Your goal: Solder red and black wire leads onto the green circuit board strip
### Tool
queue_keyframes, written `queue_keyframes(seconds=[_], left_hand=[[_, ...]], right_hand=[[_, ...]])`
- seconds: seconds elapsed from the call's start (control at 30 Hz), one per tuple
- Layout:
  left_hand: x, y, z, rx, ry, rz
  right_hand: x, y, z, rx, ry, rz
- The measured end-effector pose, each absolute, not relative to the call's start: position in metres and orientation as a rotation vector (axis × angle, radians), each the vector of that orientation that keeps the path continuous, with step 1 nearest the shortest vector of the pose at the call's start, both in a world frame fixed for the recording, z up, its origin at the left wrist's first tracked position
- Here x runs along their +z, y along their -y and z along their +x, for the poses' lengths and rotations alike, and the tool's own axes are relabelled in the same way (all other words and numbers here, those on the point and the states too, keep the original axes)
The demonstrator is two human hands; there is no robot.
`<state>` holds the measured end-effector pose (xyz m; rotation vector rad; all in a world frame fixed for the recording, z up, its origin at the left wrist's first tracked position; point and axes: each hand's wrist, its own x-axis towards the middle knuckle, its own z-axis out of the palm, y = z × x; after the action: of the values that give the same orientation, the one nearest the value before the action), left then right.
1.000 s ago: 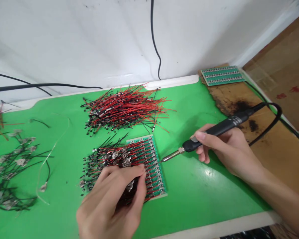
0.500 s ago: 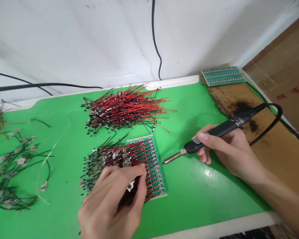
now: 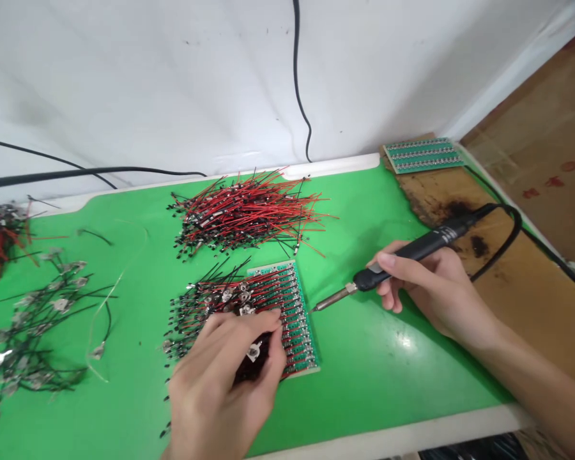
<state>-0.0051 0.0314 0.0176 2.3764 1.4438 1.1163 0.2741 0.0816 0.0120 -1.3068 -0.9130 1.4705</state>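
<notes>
Fingers [image 3: 243, 324] of left hand [image 3: 220, 390] curled shut, pinning a bunch of wires [image 3: 206, 305] onto the circuit board [image 3: 303, 332], mid green mat [image 3: 364, 364].
Wires judged light, springy, slip-prone: hold near soldered ends; board thin, stiff, take by edges. Right hand [image 3: 436, 291] wraps soldering iron [image 3: 412, 250] pen-style, tip just beside board's right edge; spare wire pile [image 3: 244, 211] behind.

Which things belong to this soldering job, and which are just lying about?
In use: black soldering iron, right hand; green circuit board; row of red and black wires held by left hand.
Lying about: loose red-and-black wire heap; second green circuit board on scorched brown plank; black metal-tabbed leads.
</notes>
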Motion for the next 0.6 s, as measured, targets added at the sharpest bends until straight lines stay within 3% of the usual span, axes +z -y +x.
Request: queue_keyframes(seconds=[0.4,0.53,0.6], left_hand=[[0.038,-0.021,-0.014,1.118,-1.447,2.437],[0.057,-0.029,-0.067,1.149,-2.175,2.213],[0.063,-0.036,-0.101,0.845,-2.558,1.934]], right_hand=[[0.013,-0.082,0.275,1.458,0.907,-1.299],[0.012,-0.081,0.276,1.446,0.907,-1.285],[0.011,-0.080,0.277,1.445,0.902,-1.273]])
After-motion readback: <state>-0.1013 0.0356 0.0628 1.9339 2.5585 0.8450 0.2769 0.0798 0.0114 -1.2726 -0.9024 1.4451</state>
